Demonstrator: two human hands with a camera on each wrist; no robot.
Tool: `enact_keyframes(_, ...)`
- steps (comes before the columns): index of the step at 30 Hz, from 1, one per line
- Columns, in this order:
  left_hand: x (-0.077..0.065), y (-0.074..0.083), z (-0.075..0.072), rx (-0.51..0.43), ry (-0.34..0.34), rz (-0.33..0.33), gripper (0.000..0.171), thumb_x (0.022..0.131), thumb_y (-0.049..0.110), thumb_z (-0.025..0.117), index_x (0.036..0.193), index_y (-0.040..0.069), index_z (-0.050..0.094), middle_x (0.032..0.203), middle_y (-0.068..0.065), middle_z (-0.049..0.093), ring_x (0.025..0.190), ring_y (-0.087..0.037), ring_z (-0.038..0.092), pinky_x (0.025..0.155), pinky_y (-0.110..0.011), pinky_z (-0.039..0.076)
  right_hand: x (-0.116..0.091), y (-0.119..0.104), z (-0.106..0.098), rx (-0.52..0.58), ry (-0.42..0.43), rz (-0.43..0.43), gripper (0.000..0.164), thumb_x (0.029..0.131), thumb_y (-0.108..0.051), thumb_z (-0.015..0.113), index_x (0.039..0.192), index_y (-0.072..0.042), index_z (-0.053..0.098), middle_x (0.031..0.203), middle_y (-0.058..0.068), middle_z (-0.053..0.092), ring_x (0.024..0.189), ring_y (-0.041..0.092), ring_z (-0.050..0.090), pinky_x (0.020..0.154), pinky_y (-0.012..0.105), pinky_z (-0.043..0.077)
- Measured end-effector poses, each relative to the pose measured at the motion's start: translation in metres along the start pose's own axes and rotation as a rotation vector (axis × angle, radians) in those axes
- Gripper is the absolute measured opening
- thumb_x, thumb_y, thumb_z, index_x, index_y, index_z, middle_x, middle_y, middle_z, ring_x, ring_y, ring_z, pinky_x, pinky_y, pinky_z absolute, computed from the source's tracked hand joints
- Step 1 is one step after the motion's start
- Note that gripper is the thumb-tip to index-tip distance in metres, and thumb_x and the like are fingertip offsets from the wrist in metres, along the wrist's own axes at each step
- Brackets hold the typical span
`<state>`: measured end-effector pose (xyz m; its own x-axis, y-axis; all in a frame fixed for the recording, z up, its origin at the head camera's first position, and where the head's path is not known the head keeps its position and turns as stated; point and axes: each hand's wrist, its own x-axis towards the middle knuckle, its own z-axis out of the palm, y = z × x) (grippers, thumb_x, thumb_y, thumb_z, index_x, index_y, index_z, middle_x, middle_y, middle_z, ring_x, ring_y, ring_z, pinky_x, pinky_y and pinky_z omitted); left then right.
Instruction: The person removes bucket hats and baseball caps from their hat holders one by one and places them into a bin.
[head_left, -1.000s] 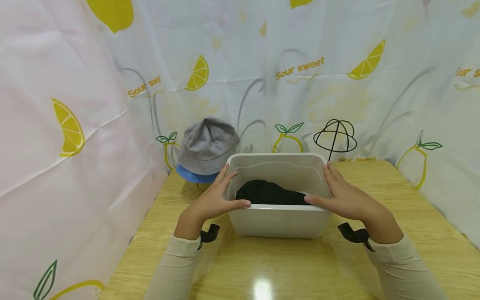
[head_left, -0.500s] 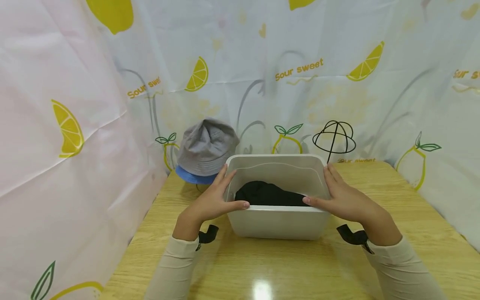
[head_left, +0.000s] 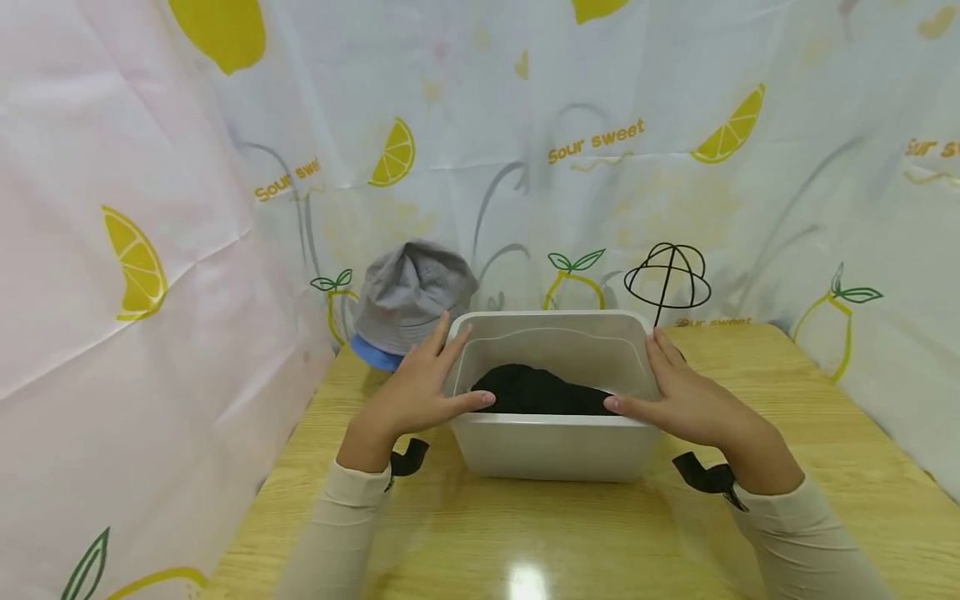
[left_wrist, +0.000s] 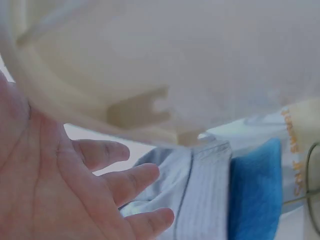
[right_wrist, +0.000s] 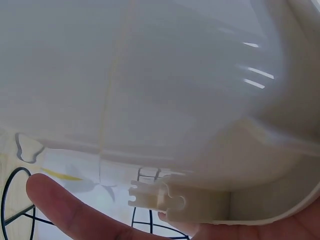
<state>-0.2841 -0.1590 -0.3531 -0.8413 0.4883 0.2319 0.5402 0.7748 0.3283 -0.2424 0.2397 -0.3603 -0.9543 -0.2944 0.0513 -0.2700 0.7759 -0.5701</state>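
Note:
A white plastic bin [head_left: 555,450] stands on the table with a folded black cloth item [head_left: 532,390] inside; its exact kind cannot be told. At the bin's left side is my left hand [head_left: 416,387], fingers spread and straight, thumb above the front rim. In the left wrist view its palm [left_wrist: 60,175] faces the bin's outer wall, with a gap at the fingers. My right hand [head_left: 693,400] rests along the right rim with straight fingers, its thumb across the front corner. One straight finger [right_wrist: 75,215] shows beneath the bin's side in the right wrist view.
Behind the bin on the left, a grey bucket hat [head_left: 416,292] sits over a blue hat [head_left: 375,352]. A black wire hat stand [head_left: 667,275] rises at the back right. The wooden table [head_left: 480,550] meets lemon-print curtains [head_left: 450,108] at the back and sides.
My left hand has lifted slightly up and to the left, its fingers coming off the bin's rim and now covering part of the hats. The right hand and bin stay nearly in place.

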Motion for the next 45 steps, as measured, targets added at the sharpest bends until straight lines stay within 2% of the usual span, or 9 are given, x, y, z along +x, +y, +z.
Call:
enact_keyframes(4, 0.005, 0.001, -0.014, 0.048, -0.005, -0.002, 0.102, 0.087, 0.086, 0.05, 0.167, 0.038, 0.008, 0.175, -0.007, -0.01, 0.159, -0.041, 0.012, 0.122, -0.069, 0.019, 0.0, -0.002, -0.001, -0.012, -0.007, 0.0, 0.123, 0.091, -0.072, 0.062, 0.164, -0.014, -0.018, 0.171, 0.01, -0.023, 0.158, 0.047, -0.002, 0.117, 0.074, 0.019)
enact_keyframes(9, 0.015, 0.005, -0.028, 0.132, -0.009, 0.003, 0.103, 0.088, 0.088, 0.045, 0.168, 0.034, 0.01, 0.174, -0.009, -0.011, 0.161, -0.037, 0.008, 0.124, -0.07, 0.006, 0.0, -0.003, -0.004, -0.023, -0.01, 0.004, 0.123, 0.092, -0.072, 0.062, 0.164, -0.011, -0.017, 0.171, 0.011, -0.023, 0.159, 0.046, -0.003, 0.117, 0.074, 0.019)
enact_keyframes(12, 0.021, 0.004, -0.034, 0.207, 0.018, 0.004, 0.105, 0.088, 0.088, 0.044, 0.168, 0.028, 0.013, 0.174, -0.01, -0.013, 0.161, -0.038, 0.004, 0.121, -0.074, 0.003, 0.0, -0.002, -0.004, -0.009, -0.009, -0.005, 0.123, 0.092, -0.07, 0.064, 0.164, -0.012, -0.016, 0.171, 0.011, -0.022, 0.159, 0.046, -0.003, 0.117, 0.074, 0.019)
enact_keyframes(17, 0.032, -0.003, -0.045, 0.357, 0.071, -0.006, 0.106, 0.089, 0.089, 0.039, 0.169, 0.024, 0.013, 0.173, -0.014, -0.014, 0.16, -0.043, 0.002, 0.118, -0.078, 0.004, -0.001, -0.002, -0.001, 0.004, -0.005, -0.016, 0.122, 0.092, -0.068, 0.065, 0.165, -0.014, -0.016, 0.172, 0.013, -0.02, 0.158, 0.047, 0.0, 0.116, 0.075, 0.021)
enact_keyframes(25, 0.042, -0.006, -0.061, 0.494, 0.013, -0.017, 0.107, 0.089, 0.089, 0.039, 0.169, 0.025, 0.006, 0.171, -0.015, -0.022, 0.16, -0.044, -0.005, 0.119, -0.077, 0.002, -0.001, -0.004, -0.002, -0.013, -0.003, -0.01, 0.122, 0.091, -0.069, 0.065, 0.165, -0.015, -0.015, 0.172, 0.013, -0.018, 0.157, 0.049, 0.003, 0.115, 0.075, 0.022)
enact_keyframes(33, 0.053, -0.007, -0.073, 0.573, 0.029, 0.018, 0.109, 0.089, 0.087, 0.043, 0.169, 0.02, 0.012, 0.172, -0.018, -0.018, 0.159, -0.045, -0.003, 0.119, -0.078, 0.004, -0.002, -0.004, -0.003, -0.014, 0.007, -0.013, 0.122, 0.091, -0.069, 0.065, 0.165, -0.016, -0.015, 0.172, 0.013, -0.018, 0.158, 0.048, 0.003, 0.115, 0.074, 0.023)
enact_keyframes(40, 0.069, -0.013, -0.082, 0.602, 0.052, -0.026, 0.112, 0.086, 0.092, 0.038, 0.169, 0.023, 0.006, 0.171, -0.013, -0.025, 0.16, -0.045, -0.005, 0.117, -0.079, 0.006, -0.001, -0.004, -0.003, -0.018, 0.008, -0.011, 0.122, 0.091, -0.07, 0.065, 0.166, -0.017, -0.014, 0.173, 0.012, -0.017, 0.158, 0.049, 0.004, 0.115, 0.075, 0.023)
enact_keyframes(45, 0.076, -0.019, -0.086, 0.591, 0.081, -0.048, 0.112, 0.087, 0.086, 0.05, 0.169, 0.022, 0.007, 0.17, -0.013, -0.028, 0.159, -0.047, -0.006, 0.115, -0.082, 0.005, -0.001, -0.004, -0.003, -0.013, 0.003, -0.009, 0.123, 0.091, -0.07, 0.065, 0.165, -0.015, -0.015, 0.172, 0.012, -0.018, 0.158, 0.048, 0.002, 0.115, 0.075, 0.022)
